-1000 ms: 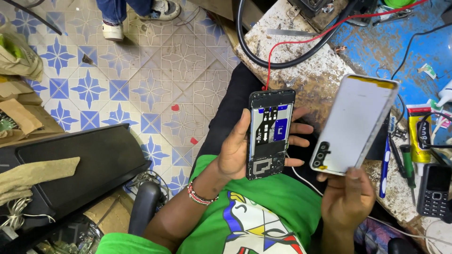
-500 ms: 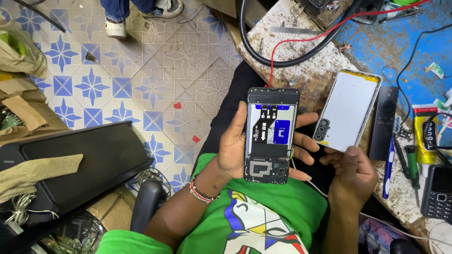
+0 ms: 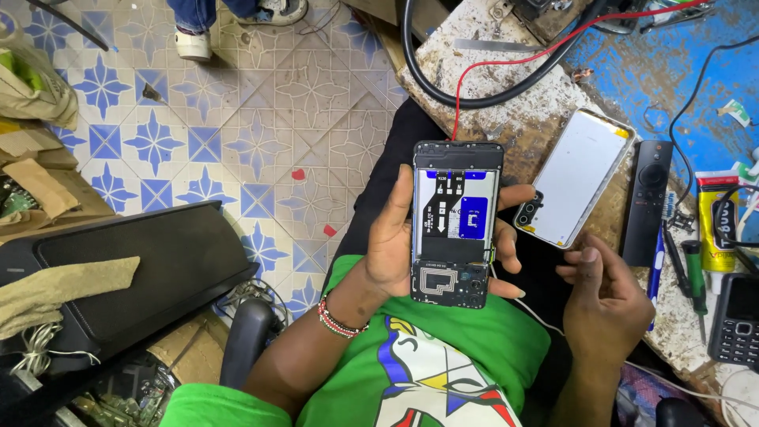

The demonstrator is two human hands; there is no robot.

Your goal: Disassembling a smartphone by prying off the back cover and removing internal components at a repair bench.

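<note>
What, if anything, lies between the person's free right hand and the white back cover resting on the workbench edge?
Nothing visible. The right hand hangs open just below the white back cover, with only dark lap between them. The opened phone sits aside in the left hand; the black remote lies beyond the cover.

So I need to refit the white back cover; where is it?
In the head view the white back cover lies on the workbench at right, between the opened phone in the left hand and the black remote.

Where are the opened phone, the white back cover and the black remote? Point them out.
opened phone (image 3: 457, 225), head view, on its exposed middle.
white back cover (image 3: 577, 175), head view, on its plain centre.
black remote (image 3: 647, 202), head view, mid-body.
</note>
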